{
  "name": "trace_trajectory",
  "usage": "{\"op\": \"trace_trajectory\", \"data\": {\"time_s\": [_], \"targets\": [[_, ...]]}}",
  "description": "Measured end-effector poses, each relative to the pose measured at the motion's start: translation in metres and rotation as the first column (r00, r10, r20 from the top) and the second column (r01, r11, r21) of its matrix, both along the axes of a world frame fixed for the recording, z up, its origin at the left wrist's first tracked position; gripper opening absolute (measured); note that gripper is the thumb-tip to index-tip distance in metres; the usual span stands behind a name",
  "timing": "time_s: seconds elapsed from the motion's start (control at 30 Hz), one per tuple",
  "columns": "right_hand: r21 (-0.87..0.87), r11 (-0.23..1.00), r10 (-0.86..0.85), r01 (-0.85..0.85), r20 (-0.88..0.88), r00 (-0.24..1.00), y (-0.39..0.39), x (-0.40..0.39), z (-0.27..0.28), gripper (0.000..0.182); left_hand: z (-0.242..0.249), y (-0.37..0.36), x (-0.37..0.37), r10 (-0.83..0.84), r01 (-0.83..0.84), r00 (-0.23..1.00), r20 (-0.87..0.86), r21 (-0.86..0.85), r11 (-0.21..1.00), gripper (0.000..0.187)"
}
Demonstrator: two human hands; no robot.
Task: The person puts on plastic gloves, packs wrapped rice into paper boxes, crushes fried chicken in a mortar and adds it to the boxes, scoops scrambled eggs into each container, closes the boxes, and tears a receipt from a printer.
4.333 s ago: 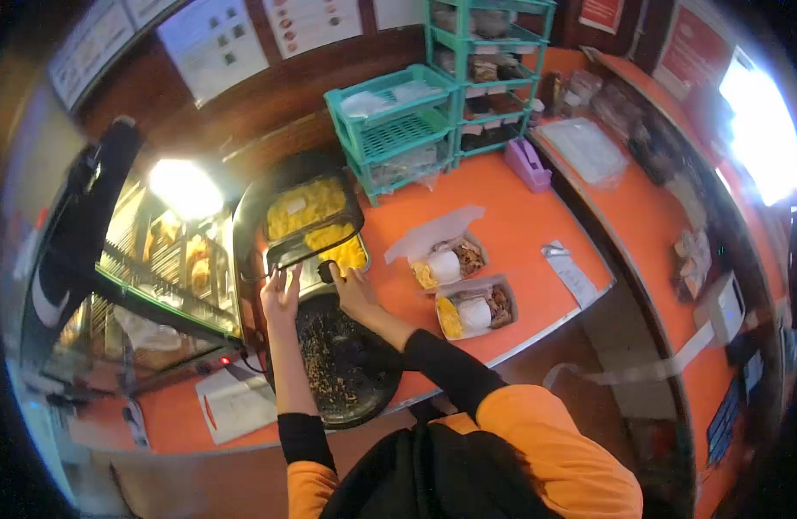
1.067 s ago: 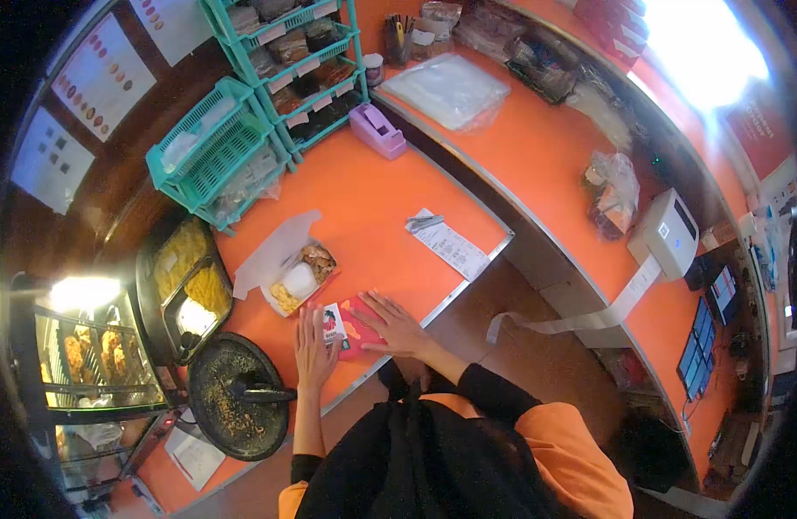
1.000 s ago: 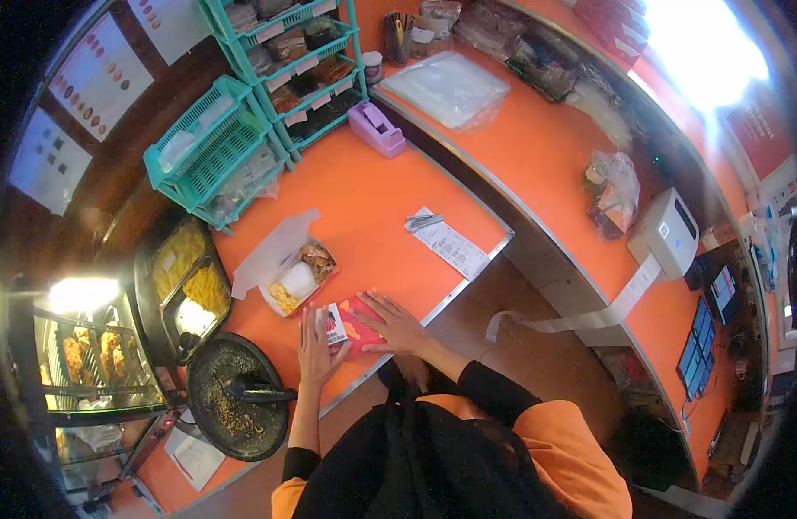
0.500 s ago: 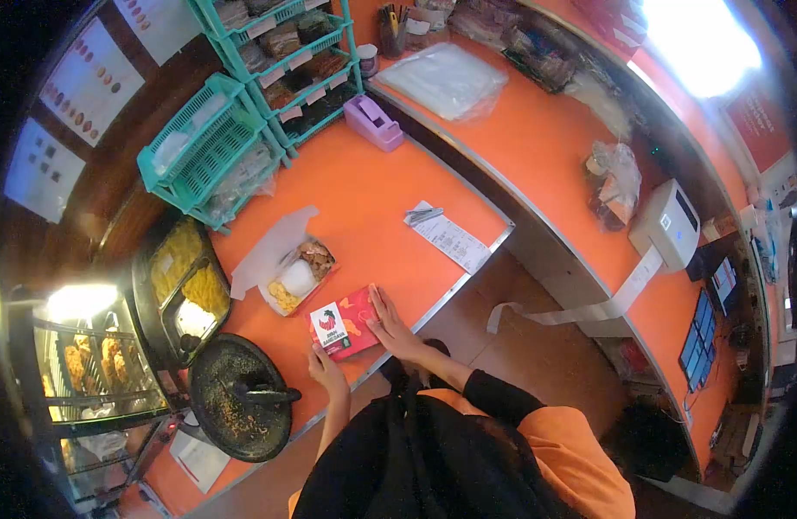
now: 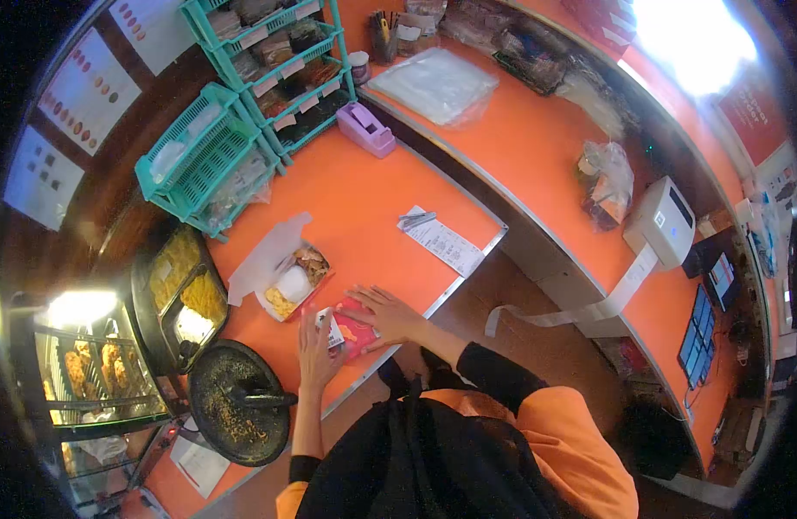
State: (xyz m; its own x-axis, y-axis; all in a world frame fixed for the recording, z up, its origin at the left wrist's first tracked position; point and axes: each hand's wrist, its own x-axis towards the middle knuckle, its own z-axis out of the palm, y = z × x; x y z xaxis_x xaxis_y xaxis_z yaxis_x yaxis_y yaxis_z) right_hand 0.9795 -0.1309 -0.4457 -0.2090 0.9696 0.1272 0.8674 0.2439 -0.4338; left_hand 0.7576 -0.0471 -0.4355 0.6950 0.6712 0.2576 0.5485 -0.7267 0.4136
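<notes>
On the long orange counter (image 5: pixel 372 199), near its front edge and just beside an open cardboard meal box of rice and fried food (image 5: pixel 293 281), lies a closed red printed carton (image 5: pixel 350 329). The right hand (image 5: pixel 387 315) lies spread flat on its lid, while the left hand (image 5: pixel 314 348) has its fingers pressed against its left end.

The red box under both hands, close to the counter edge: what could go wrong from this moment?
1. The red box lies near the counter edge; a push from the right hand or left hand might slide it off.
2. The open meal box stands just behind, lid up; a forward shove could knock it and spill food.
3. The receipt lies loose nearby and could be swept away.
</notes>
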Motion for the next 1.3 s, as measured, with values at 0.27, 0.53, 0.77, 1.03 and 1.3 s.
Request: {"op": "trace_trajectory", "data": {"time_s": [0.27, 0.53, 0.77, 1.03, 1.3], "targets": [[0.055, 0.992, 0.111, -0.110, -0.021, 0.994, 0.005, 0.001, -0.023, 0.098, -0.002, 0.018, 0.000, -0.244, 0.254, 0.934, -0.261, 0.003, 0.967, 0.116], [0.116, 0.985, 0.121, -0.124, 0.037, 0.992, 0.005, -0.003, -0.030, 0.101, -0.009, 0.024, -0.001, -0.294, 0.330, 0.909, -0.295, 0.079, 0.941, 0.108], [0.144, 0.983, 0.103, -0.113, 0.071, 0.992, 0.007, -0.006, -0.042, 0.092, -0.008, 0.015, 0.004, -0.260, 0.275, 0.932, -0.254, 0.028, 0.961, 0.102], [0.139, 0.978, 0.139, -0.155, 0.118, 0.983, 0.007, -0.002, -0.044, 0.086, -0.007, 0.020, -0.001, -0.321, 0.358, 0.901, -0.293, 0.081, 0.930, 0.096], [0.038, 0.984, 0.167, -0.175, 0.159, 0.973, 0.008, -0.004, -0.032, 0.086, -0.006, 0.032, -0.010, -0.420, 0.435, 0.850, -0.318, -0.026, 0.900, 0.095]]}}
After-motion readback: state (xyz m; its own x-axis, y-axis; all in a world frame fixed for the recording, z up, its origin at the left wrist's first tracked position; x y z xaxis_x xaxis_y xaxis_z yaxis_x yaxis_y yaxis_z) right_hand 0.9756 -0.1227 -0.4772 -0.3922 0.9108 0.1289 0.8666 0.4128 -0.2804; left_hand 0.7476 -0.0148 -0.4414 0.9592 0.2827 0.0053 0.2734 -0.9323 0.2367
